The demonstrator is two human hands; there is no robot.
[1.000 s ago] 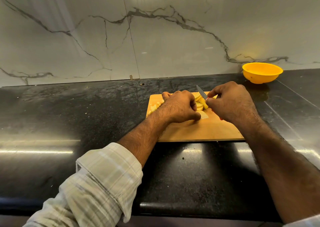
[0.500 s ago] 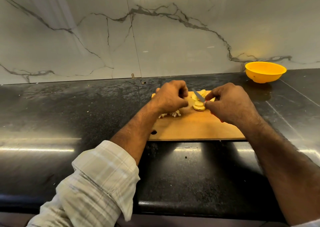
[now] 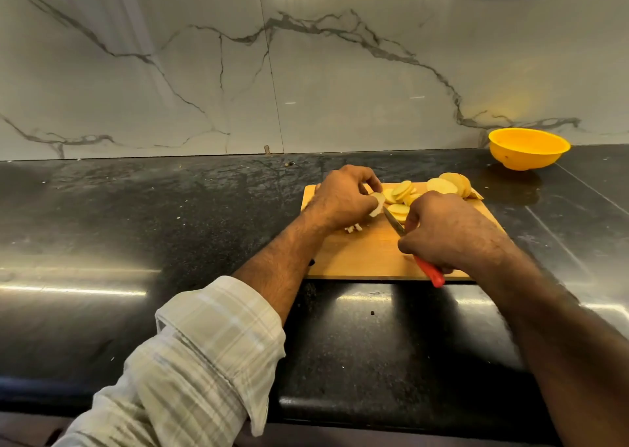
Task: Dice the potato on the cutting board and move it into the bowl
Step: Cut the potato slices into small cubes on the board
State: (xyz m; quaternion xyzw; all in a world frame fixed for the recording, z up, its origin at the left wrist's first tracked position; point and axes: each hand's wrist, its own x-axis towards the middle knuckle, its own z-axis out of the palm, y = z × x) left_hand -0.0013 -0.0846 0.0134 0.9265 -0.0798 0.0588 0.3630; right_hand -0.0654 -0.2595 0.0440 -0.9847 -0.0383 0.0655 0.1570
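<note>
Fingers (image 3: 372, 184) of the left hand (image 3: 343, 198) now pinch a potato slice (image 3: 377, 204) lifted mid-frame over the cutting board (image 3: 357, 259); the right hand (image 3: 449, 232), drawn nearer, grips the knife (image 3: 394, 223); remaining potato slices (image 3: 403, 193) lie uncovered; bowl (image 3: 528, 148) sits upper right.

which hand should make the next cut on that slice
Right. The right hand already grips the knife, blade pointing at the slice that the left hand pinches over the board.
</note>
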